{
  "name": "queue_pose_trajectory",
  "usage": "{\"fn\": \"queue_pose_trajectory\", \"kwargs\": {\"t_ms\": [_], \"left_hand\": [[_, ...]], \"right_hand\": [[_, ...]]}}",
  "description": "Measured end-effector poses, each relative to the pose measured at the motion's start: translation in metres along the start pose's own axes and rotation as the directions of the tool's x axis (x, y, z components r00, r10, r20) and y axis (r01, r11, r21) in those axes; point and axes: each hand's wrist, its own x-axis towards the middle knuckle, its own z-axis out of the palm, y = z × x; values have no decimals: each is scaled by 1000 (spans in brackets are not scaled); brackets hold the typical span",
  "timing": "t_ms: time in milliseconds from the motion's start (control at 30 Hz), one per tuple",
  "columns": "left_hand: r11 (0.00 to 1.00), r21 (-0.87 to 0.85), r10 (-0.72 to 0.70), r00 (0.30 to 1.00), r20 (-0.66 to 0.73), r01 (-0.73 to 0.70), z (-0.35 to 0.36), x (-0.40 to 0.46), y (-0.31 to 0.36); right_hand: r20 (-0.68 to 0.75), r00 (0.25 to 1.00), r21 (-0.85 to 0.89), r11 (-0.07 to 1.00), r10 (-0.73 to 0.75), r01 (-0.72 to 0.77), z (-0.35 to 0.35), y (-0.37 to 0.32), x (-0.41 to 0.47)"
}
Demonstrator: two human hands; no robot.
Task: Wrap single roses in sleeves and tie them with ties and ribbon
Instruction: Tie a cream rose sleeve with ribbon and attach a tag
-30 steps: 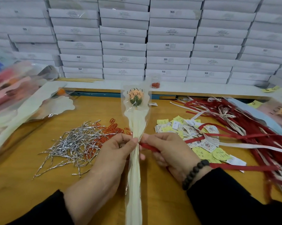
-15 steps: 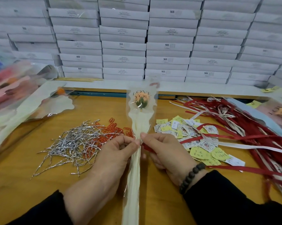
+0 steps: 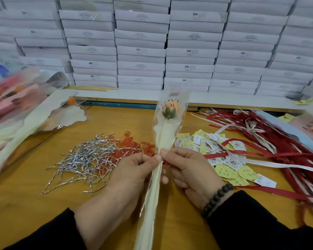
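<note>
Two bare hands meet at the gathered neck of a clear plastic sleeve printed "LOVE YOU" (image 3: 170,112), which holds a single peach rose with green sepals (image 3: 169,111) and stands upright above the wooden tabletop (image 3: 22,204), its pale cream lower part running down between the wrists. Risk: the thin red ribbon (image 3: 167,162) could slip off the slick film or loosen, judged likely if either pinch relaxes before a knot is drawn, and the sleeve could tilt and crease, since it is supported only at the neck. Left hand (image 3: 132,175): thumb and forefinger pressed together, pinching the neck from the left. Right hand (image 3: 190,170): fingertips pinching the neck and the ribbon from the right, the other fingers curled behind the sleeve; a loose ribbon end trails right across the yellow and white paper tags (image 3: 229,170). Silver twist ties (image 3: 85,159) and orange paper clips (image 3: 134,147) lie just left of the hands, untouched
</note>
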Motion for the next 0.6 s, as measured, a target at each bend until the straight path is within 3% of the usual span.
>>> {"fn": "queue_pose_trajectory", "kwargs": {"t_ms": [200, 333, 600], "left_hand": [[994, 64, -89, 995, 50, 85, -2, 5, -8], [988, -32, -150, 989, -16, 149, 2, 14, -9], [972, -230, -42, 998, 52, 53, -5, 8, 3]], "right_hand": [[26, 999, 66, 998, -19, 17, 2, -4, -2], [49, 999, 71, 998, -5, 2, 1, -7, -4], [135, 990, -59, 997, -34, 42, -1, -5, -7]]}}
